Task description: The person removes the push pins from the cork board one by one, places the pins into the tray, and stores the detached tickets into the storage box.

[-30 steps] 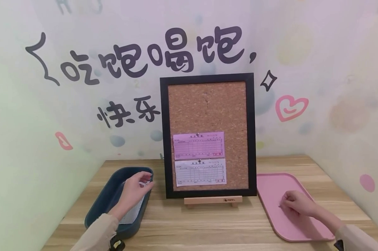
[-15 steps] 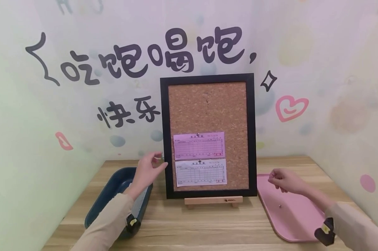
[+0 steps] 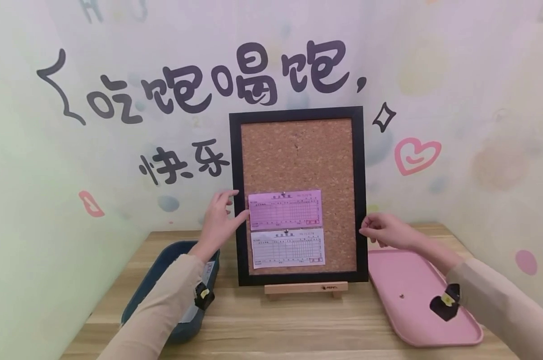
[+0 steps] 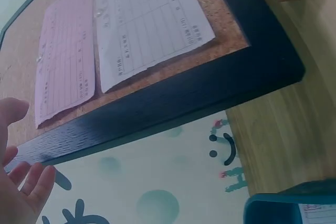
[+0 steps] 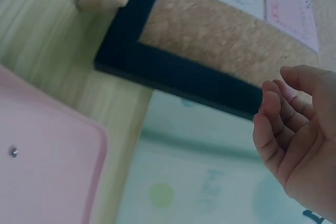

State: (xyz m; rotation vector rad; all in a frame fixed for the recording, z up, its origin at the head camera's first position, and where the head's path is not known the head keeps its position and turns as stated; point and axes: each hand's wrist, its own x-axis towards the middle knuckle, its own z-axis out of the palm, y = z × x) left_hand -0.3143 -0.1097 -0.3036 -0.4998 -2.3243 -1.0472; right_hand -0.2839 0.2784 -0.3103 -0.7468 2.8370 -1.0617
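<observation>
A cork board [image 3: 298,155] in a black frame [image 3: 360,200] stands upright on a small wooden easel [image 3: 305,287]. Pinned low on it, one over the other, are a pink receipt [image 3: 285,209] and a white receipt [image 3: 288,248]. My left hand [image 3: 219,220] is at the frame's left side, fingers spread, thumb overlapping the frame beside the pink receipt. At the opposite side, my right hand [image 3: 393,230] has its fingertips right at the frame's edge. Its fingers curl loosely in the right wrist view, thumb tip apart from them, and nothing shows between them.
On the left stands a dark blue tray [image 3: 131,305] with paper slips [image 3: 210,267] in it, partly behind my left sleeve. A pink tray [image 3: 388,310] lies at right, bearing a small metal pin [image 3: 402,296]. The wall is close behind the board.
My left hand has risen from over the blue tray to the frame's left side. My right hand has left the pink tray and moved up and left to the frame; the pin stays there.
</observation>
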